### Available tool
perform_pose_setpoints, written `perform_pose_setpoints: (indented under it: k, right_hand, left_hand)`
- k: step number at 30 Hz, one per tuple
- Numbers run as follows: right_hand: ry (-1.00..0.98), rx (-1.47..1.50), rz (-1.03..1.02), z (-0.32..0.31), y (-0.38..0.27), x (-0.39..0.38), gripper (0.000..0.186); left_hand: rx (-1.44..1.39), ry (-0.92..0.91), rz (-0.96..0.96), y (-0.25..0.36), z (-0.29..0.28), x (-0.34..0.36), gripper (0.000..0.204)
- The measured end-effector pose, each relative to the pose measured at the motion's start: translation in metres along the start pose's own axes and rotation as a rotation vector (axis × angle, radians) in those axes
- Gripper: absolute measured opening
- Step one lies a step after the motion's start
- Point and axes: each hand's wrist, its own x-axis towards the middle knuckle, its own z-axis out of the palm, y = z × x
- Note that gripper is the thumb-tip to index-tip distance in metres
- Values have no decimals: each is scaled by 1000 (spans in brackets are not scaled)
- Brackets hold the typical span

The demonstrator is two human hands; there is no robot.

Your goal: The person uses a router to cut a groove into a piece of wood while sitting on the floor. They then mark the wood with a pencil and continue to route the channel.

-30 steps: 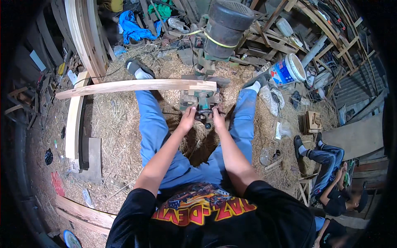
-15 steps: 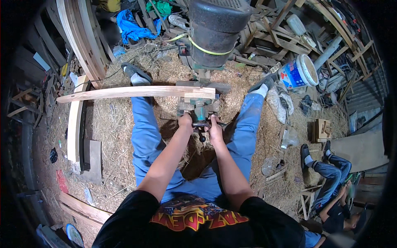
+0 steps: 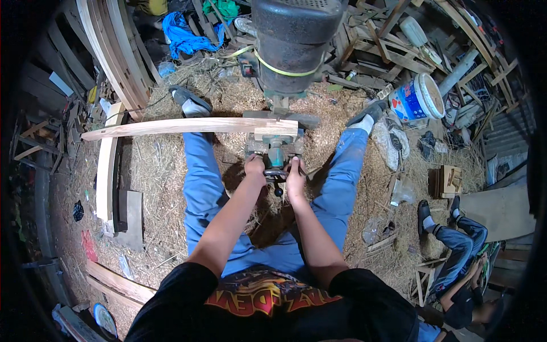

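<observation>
In front of me stands a machine with a big dark motor housing (image 3: 293, 43) and a green screw clamp (image 3: 276, 153) below it. A long, slightly curved wooden piece (image 3: 182, 125) lies crosswise, its right end held in the clamp beside a short wood block (image 3: 276, 131). My left hand (image 3: 254, 166) is closed on the left side of the dark handwheel (image 3: 277, 172). My right hand (image 3: 295, 179) is closed on the wheel's right side, thumb upward. The fingers of both hands are partly hidden. A black knob (image 3: 278, 192) hangs under the wheel.
Wood shavings and straw cover the floor around my legs. Long curved boards (image 3: 114, 57) lean at the left, near a pale beam (image 3: 106, 171). A white-and-blue bucket (image 3: 416, 98) stands right of my foot. Another person's legs (image 3: 456, 242) are at the lower right.
The view has shifted slightly. My hands stay at the handwheel with almost no visible movement, and the wooden piece keeps its place in the clamp.
</observation>
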Motion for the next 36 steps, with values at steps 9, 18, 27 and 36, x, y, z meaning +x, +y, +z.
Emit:
perform_pose_setpoints:
  k: [9,18,27,36]
  right_hand:
    - [283,38,46,-91,57,34,13]
    - [217,-257,303,-74,28,-13,15]
    - [-158,-505,133,-48,29,-28,37]
    - [-121,-883,-782,-28,-30,-51,48]
  left_hand:
    - [423,-259,519,8,-25,-13,43]
    - [547,-253,578,-13,-58,-74,69]
    - [692,-314,842,-10,-78,-26,59]
    - [478,-249,1381,108,-31,-127,59]
